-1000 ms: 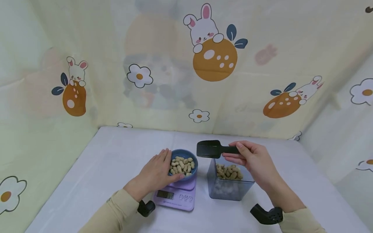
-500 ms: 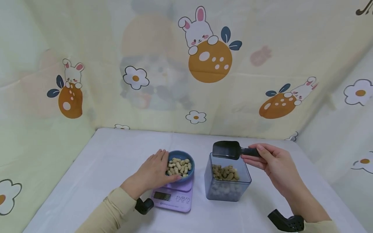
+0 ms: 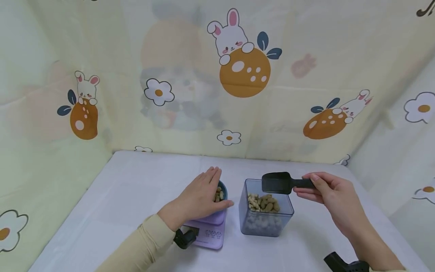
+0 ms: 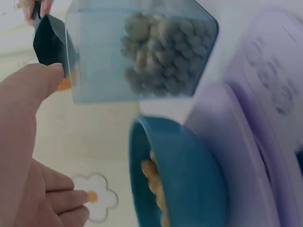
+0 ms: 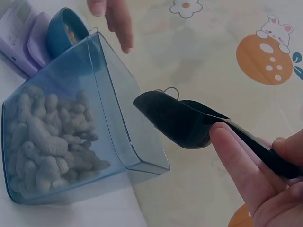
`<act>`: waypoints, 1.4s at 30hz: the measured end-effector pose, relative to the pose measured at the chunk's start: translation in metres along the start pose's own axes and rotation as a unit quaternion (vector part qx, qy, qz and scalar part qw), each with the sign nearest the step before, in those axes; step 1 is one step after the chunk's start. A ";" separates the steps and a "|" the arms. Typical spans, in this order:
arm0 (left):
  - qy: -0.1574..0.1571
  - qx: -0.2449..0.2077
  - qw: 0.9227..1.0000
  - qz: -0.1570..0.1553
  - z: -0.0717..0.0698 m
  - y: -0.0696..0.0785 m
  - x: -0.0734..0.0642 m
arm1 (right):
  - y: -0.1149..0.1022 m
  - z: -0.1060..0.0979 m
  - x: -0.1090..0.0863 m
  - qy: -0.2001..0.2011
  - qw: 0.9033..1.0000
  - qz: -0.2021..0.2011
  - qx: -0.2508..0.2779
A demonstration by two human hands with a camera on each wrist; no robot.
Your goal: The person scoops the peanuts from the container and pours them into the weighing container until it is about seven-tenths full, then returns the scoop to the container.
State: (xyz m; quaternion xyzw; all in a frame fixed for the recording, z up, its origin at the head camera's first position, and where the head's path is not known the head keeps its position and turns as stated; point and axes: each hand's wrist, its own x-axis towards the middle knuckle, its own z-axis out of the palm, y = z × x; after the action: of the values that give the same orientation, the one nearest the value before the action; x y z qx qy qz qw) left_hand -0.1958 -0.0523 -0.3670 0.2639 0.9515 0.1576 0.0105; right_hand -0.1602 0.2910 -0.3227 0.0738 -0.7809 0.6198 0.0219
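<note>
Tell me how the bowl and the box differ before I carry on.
Shape: the bowl is round, while the box is squarish with straight sides.
Walls: the bowl is opaque blue; the box is see-through with a bluish tint.
Place: the bowl sits on the purple scale, the box directly on the table.
Shared: both are open on top and hold peanuts.

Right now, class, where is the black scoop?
In the head view, the black scoop is right of centre, held by the right hand, overlapping the back rim of the transparent container.
</note>
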 end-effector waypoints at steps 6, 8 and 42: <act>-0.016 -0.007 1.000 0.022 0.000 0.015 0.009 | -0.003 0.005 -0.002 -0.004 0.994 -0.011 -0.113; -0.020 -0.005 0.999 0.030 0.001 0.021 0.012 | -0.004 0.006 -0.003 -0.002 0.989 -0.021 -0.147; -0.042 0.035 0.998 0.038 0.021 0.055 0.034 | -0.014 0.054 -0.002 0.000 0.864 -0.179 -0.470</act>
State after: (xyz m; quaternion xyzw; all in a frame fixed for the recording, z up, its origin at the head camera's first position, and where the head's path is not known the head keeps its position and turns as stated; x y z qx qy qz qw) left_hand -0.1952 0.0155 -0.3678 0.3065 0.9445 0.1130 0.0356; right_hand -0.1528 0.2358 -0.3214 0.1933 -0.9532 0.1644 0.1646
